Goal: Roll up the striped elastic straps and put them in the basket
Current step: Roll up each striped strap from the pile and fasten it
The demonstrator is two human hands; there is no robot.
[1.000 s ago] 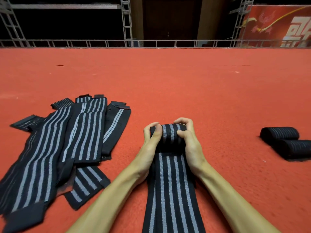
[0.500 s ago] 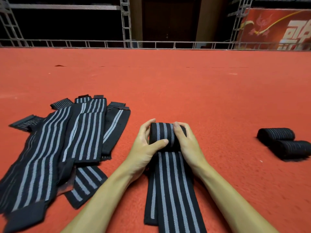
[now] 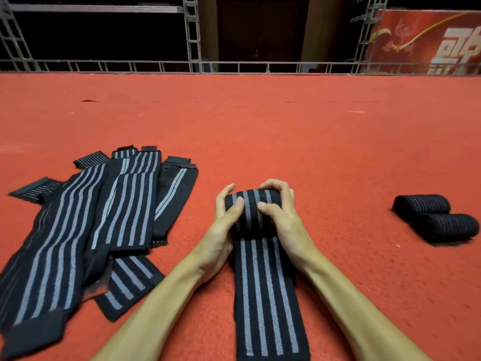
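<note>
Both hands are clamped on one striped elastic strap (image 3: 260,269) in the middle of the view. Left hand (image 3: 221,230) grips the left end of the rolled part, thumb pressed across the front of the roll and fingers curled behind it. Right hand (image 3: 283,220) grips the right end, thumb on the front face and fingers hooked over the top. Between them the roll (image 3: 251,212) sits fat and tight, just above the red carpet (image 3: 286,139), its unrolled tail running flat toward the camera between the two forearms and out past the bottom edge.

To the left, a pile of flat straps (image 3: 86,225) lies on the carpet, black with grey stripes, overlapping one another at slightly different angles, their dark end tabs pointing away and toward the camera. To the right and well apart from the hands, two rolled straps (image 3: 437,220) lie on their sides, touching each other, one a little nearer than the other.

At the far edge of the carpet runs a metal truss rail (image 3: 234,66), and a red banner (image 3: 429,40) hangs at upper right
</note>
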